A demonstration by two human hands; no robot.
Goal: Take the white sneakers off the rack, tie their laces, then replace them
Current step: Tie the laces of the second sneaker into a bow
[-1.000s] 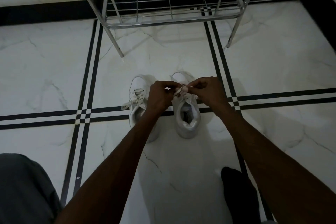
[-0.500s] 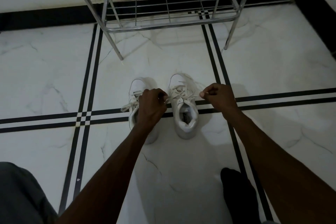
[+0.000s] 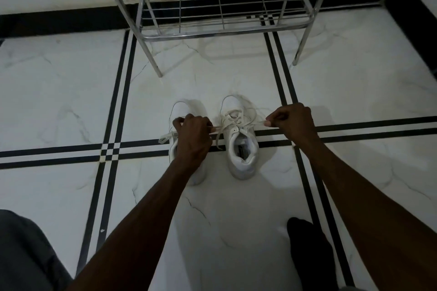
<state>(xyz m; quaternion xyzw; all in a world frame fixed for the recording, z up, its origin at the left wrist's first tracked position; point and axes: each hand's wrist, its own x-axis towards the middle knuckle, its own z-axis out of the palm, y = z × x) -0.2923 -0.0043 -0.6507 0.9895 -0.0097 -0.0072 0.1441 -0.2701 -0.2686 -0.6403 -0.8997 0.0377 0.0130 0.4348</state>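
Two white sneakers stand side by side on the marble floor, toes pointing at the rack. The right sneaker (image 3: 241, 149) shows its open collar and its laces (image 3: 236, 120) stretched out to both sides. My left hand (image 3: 192, 136) pinches one lace end and covers much of the left sneaker (image 3: 182, 111), whose loose lace trails to the left. My right hand (image 3: 292, 120) pinches the other lace end, just right of the shoe. Both hands hold the lace taut across the shoe's tongue.
A chrome wire shoe rack (image 3: 222, 30) stands just beyond the sneakers, its lowest shelf bare. Black inlay stripes cross the white floor. My dark-socked foot (image 3: 307, 243) rests at the lower right and a grey trouser leg (image 3: 26, 255) at the lower left.
My hands were close together over the right sneaker's laces a second ago. They have pulled apart to either side, drawing the lace ends outward and tight.
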